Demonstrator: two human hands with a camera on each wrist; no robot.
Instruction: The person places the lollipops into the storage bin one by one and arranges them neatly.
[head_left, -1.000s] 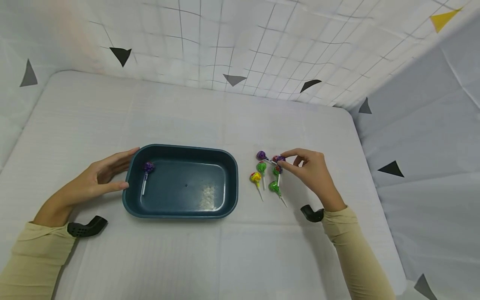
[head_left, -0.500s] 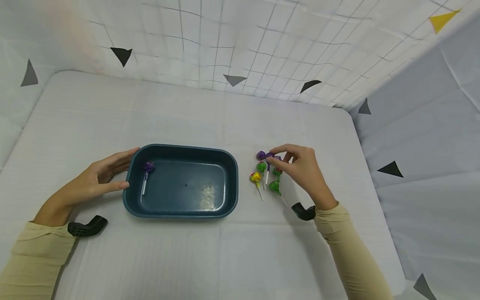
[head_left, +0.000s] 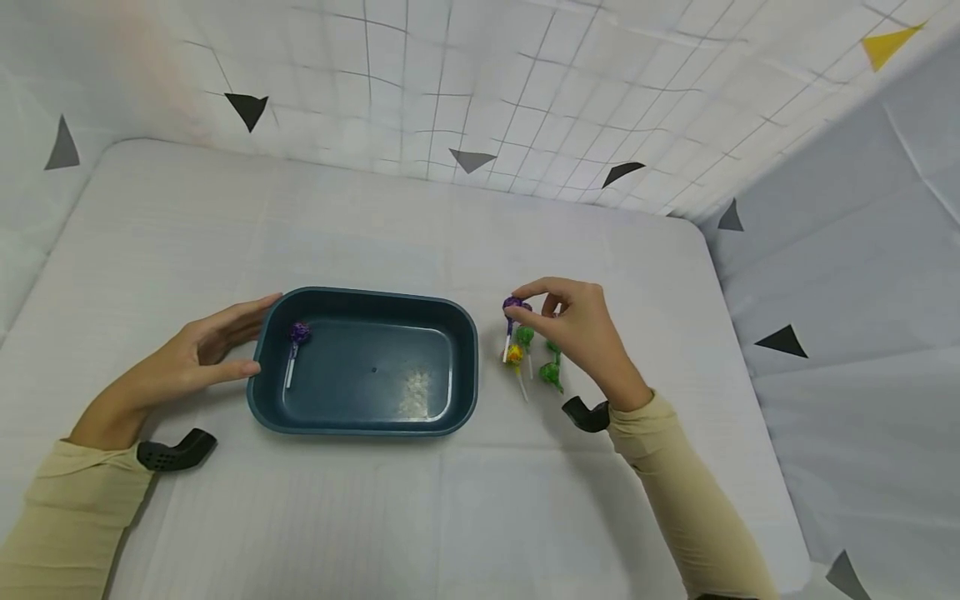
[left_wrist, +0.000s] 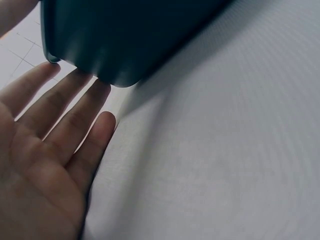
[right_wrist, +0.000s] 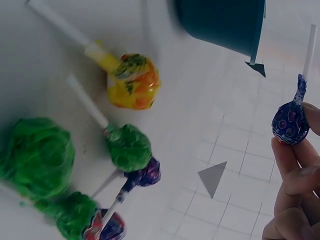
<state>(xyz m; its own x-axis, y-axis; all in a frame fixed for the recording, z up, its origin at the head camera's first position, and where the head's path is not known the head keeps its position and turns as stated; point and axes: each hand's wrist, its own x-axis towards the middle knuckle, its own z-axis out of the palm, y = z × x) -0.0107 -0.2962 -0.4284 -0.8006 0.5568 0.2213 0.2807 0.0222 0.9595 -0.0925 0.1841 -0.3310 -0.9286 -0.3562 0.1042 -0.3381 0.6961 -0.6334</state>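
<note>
My right hand [head_left: 573,321] pinches a purple-wrapped lollipop [right_wrist: 291,122] by its candy head, its white stick pointing up in the right wrist view. Below and beside that hand lie a yellow lollipop [right_wrist: 134,82], green ones such as the green lollipop [right_wrist: 129,147], and another purple lollipop [right_wrist: 147,174], partly covered by a green one. Straight fingers of my left hand [head_left: 176,358] touch the left end of a dark teal plastic tub [head_left: 352,408]; the thumb lies at its rim. Inside the tub, near its left wall, rests one purple lollipop [head_left: 299,333].
A white-covered table [head_left: 442,517] bears everything. White sheets with grid lines and dark triangles [head_left: 472,160] rise behind it, and another pale sheet [head_left: 862,275] stands on the right. The loose lollipops lie close together, right of the tub.
My right hand has lifted the purple lollipop off the pile and carried it left towards the tub. The left hand and the tub have stayed in place.
</note>
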